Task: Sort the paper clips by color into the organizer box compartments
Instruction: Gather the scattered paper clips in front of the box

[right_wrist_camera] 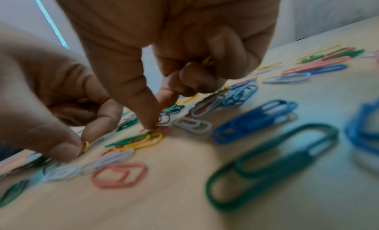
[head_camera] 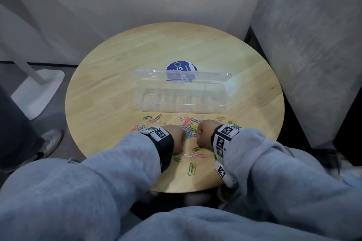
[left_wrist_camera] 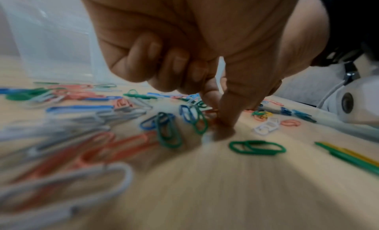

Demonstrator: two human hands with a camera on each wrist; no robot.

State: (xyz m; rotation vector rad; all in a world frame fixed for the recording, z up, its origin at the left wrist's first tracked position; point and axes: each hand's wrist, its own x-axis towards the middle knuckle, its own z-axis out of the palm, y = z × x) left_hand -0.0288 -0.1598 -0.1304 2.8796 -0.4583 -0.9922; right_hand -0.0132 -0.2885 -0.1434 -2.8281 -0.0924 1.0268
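Note:
Coloured paper clips [head_camera: 189, 125] lie scattered on the round wooden table [head_camera: 117, 76] in front of a clear organizer box [head_camera: 176, 108], whose lid [head_camera: 182, 75] stands open behind it. Its compartments look empty. Both hands hover over the pile, fingers curled. My left hand [head_camera: 177, 137] pinches a yellow clip [right_wrist_camera: 86, 146] between thumb and forefinger at the table surface. My right hand [head_camera: 204, 132] keeps yellow clips [right_wrist_camera: 207, 61] in its curled fingers, while its thumb and forefinger [right_wrist_camera: 156, 125] touch down on a yellow and green clip cluster [right_wrist_camera: 139, 141].
A blue round sticker [head_camera: 181, 67] shows behind the lid. Grey wall panels close in behind and at the right. On the floor at the left are a white stand base [head_camera: 39, 92] and a shoe [head_camera: 52, 141]. More clips [head_camera: 192, 169] lie near the table's front edge.

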